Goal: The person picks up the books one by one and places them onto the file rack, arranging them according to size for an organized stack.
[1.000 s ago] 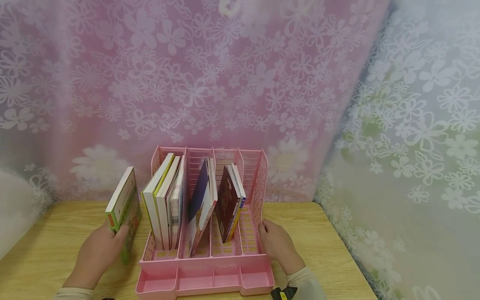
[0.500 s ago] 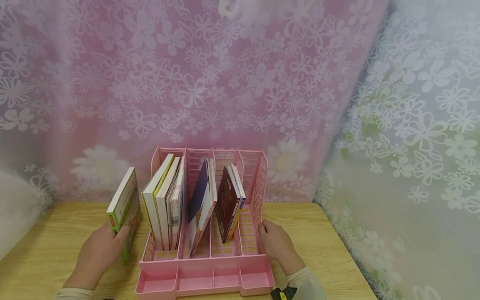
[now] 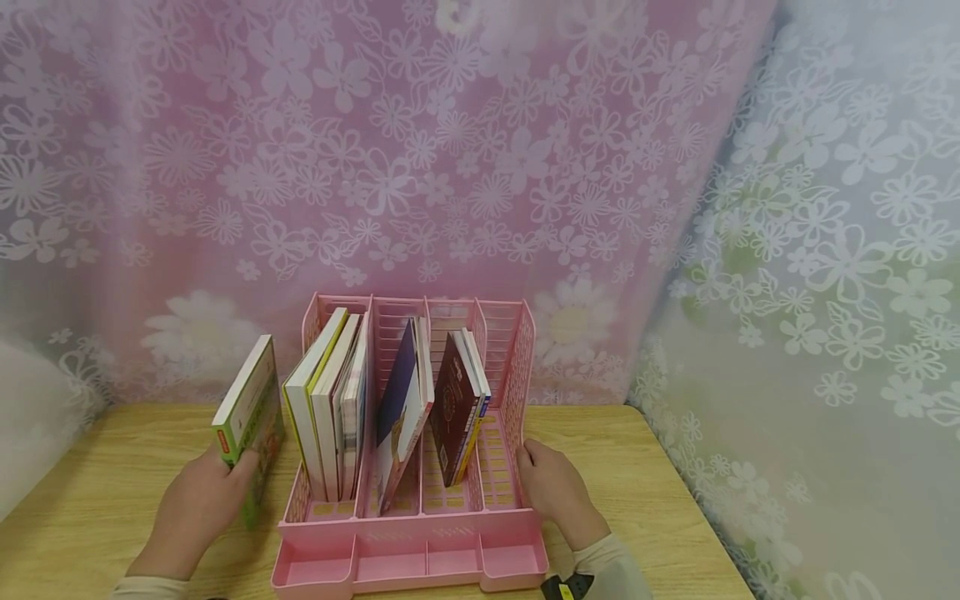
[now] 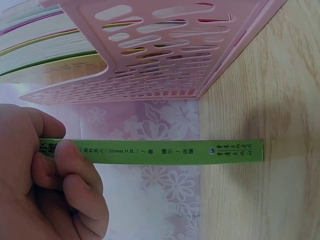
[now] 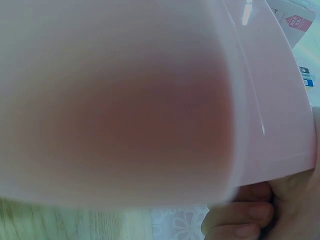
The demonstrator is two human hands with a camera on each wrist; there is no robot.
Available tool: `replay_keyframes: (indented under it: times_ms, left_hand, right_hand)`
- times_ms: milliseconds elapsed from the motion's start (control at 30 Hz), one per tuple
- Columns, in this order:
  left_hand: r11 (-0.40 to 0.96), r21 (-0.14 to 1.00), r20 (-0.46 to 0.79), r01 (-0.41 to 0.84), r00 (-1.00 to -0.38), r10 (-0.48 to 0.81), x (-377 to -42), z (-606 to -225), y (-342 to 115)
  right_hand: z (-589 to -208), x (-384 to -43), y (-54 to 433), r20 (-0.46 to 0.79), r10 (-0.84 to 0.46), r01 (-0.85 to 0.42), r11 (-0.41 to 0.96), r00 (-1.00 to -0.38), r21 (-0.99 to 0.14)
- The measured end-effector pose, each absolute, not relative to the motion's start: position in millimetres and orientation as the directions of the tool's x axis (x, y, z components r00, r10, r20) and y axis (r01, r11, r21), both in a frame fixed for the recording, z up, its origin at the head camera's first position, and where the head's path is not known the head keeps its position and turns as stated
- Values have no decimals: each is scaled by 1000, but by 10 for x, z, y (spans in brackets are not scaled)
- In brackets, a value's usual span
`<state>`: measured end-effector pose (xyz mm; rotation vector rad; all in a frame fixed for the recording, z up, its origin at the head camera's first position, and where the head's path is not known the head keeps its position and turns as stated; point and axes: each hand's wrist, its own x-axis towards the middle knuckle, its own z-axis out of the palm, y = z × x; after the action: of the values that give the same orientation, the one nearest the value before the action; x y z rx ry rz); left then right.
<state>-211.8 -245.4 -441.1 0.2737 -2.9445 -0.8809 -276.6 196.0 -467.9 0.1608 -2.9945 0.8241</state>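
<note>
My left hand [image 3: 191, 504] holds a green-covered book [image 3: 251, 417] upright, just left of a pink book rack [image 3: 408, 527]. In the left wrist view, fingers and thumb pinch the book's green spine [image 4: 150, 152] near its upper end. Whether its lower end touches the table is unclear. My right hand [image 3: 558, 492] grips the rack's right side wall near the front. Curled fingers [image 5: 235, 215] show below the rack's pink edge [image 5: 280, 140] in the right wrist view, where a blurred surface fills most of the picture.
Thick books [image 3: 330, 408] stand in the rack's left compartment. Thin books [image 3: 408, 408] lean in the second, and a dark brown book [image 3: 453, 412] with others leans in the third. Shallow trays line the rack's front. Behind the wooden table [image 3: 622, 467] hangs a flowered curtain [image 3: 390, 150].
</note>
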Motion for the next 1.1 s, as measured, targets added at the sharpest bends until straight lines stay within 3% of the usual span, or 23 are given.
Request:
replay_keyframes:
  times_ms: [1100]
  left_hand:
    - [818, 561, 31, -131, -984, -178, -2104, -4454, -2481]
  right_hand:
    - [-4669, -2755, 1954, 45, -90, -100, 853, -995, -511]
